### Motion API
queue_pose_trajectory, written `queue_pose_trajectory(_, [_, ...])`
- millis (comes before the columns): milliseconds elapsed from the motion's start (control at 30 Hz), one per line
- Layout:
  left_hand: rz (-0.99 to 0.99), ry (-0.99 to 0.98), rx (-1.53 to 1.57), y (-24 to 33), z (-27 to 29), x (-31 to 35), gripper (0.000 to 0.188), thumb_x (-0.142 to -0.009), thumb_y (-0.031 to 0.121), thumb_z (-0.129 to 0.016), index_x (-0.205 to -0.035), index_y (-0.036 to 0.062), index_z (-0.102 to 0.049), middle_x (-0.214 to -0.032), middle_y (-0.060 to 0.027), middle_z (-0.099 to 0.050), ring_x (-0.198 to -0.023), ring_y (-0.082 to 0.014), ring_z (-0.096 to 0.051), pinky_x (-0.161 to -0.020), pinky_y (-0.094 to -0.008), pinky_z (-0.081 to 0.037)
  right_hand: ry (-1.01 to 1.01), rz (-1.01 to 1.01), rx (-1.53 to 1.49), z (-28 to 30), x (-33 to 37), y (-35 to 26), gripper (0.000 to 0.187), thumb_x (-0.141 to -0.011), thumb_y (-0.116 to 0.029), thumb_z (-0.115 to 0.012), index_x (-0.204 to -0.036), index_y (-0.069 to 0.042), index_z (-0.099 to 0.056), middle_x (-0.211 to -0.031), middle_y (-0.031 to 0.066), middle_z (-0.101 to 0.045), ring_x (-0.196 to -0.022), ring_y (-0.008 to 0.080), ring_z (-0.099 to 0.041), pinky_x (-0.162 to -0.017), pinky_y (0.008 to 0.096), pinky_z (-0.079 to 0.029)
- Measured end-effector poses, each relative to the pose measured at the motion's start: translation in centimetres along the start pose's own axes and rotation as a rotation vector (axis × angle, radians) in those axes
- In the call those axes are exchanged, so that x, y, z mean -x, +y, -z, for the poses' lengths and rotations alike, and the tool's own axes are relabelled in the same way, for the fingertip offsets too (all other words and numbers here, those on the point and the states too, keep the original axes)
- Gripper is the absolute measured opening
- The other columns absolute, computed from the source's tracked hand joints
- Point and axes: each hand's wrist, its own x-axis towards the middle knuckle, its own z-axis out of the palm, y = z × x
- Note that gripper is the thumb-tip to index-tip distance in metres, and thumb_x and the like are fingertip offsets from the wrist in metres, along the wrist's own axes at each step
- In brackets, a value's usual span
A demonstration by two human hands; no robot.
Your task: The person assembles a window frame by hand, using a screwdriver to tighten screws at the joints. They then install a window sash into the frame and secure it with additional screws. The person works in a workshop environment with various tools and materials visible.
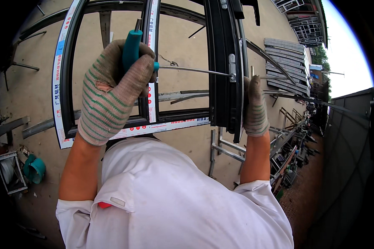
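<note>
My left hand [112, 91], in a striped knit glove, is closed around the teal handle of a T-handle hex key [133, 47]. Its long thin shaft reaches right to a small metal fitting [232, 68] on a black window sash [220, 45]; the tip meets the fitting's lower end. Gloved as well, my right hand [256, 108] grips the sash's right edge, some fingers hidden behind it. The sash stands out from a black window frame [72, 62] whose outer faces carry white printed film.
Metal support rails [41, 128] pass beneath the frame. A teal bucket [34, 169] and a crate [11, 172] stand on the floor at left. Stacked metal profiles [284, 62] and piled offcuts [286, 162] lie at right, beside a dark wall [347, 141].
</note>
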Motion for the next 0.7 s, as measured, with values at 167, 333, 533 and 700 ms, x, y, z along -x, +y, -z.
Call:
queue_pose_trajectory(167, [0.003,-0.002,0.064,-0.8,0.1,-0.2,0.020,-0.102,0.020,-0.068,-0.115,0.0056,-0.065,-0.098,-0.0012,-0.068,-0.083,-0.0075,-0.065,-0.068,-0.0223,-0.054,0.000,-0.011,0.016,0.5,-0.5,0.5,0.093,-0.094,-0.082,-0.046,-0.128,0.003,-0.064,-0.107,0.0072,-0.072,-0.094,0.0132,-0.069,-0.082,0.0266,-0.056])
queue_pose_trajectory(333, [-0.035,-0.047,0.069,-1.4,0.6,-0.6,0.020,-0.102,0.019,-0.069,-0.117,0.0062,-0.065,-0.097,-0.0024,-0.068,-0.084,-0.0091,-0.065,-0.070,-0.0246,-0.055,-0.031,0.008,0.026,0.4,-0.5,0.4,0.095,-0.094,-0.082,-0.045,-0.132,0.003,-0.062,-0.114,0.0088,-0.071,-0.102,0.0154,-0.068,-0.089,0.0295,-0.055])
queue_pose_trajectory(533, [-0.162,-0.028,0.115,-2.3,0.5,-1.1,0.024,-0.102,0.021,-0.069,-0.121,0.0067,-0.065,-0.096,-0.0047,-0.068,-0.083,-0.0120,-0.067,-0.066,-0.0264,-0.056,0.007,-0.025,0.020,0.1,-0.4,0.3,0.096,-0.094,-0.082,-0.044,-0.134,0.004,-0.060,-0.117,0.0097,-0.071,-0.105,0.0167,-0.068,-0.092,0.0307,-0.055])
queue_pose_trajectory(700, [-0.204,-0.062,0.031,-2.2,0.8,-1.7,0.025,-0.102,0.019,-0.070,-0.123,0.0066,-0.065,-0.098,-0.0052,-0.069,-0.083,-0.0128,-0.068,-0.067,-0.0270,-0.056,-0.009,-0.011,0.043,0.1,-0.4,0.1,0.097,-0.094,-0.082,-0.043,-0.136,0.004,-0.059,-0.118,0.0105,-0.071,-0.106,0.0173,-0.068,-0.094,0.0313,-0.055])
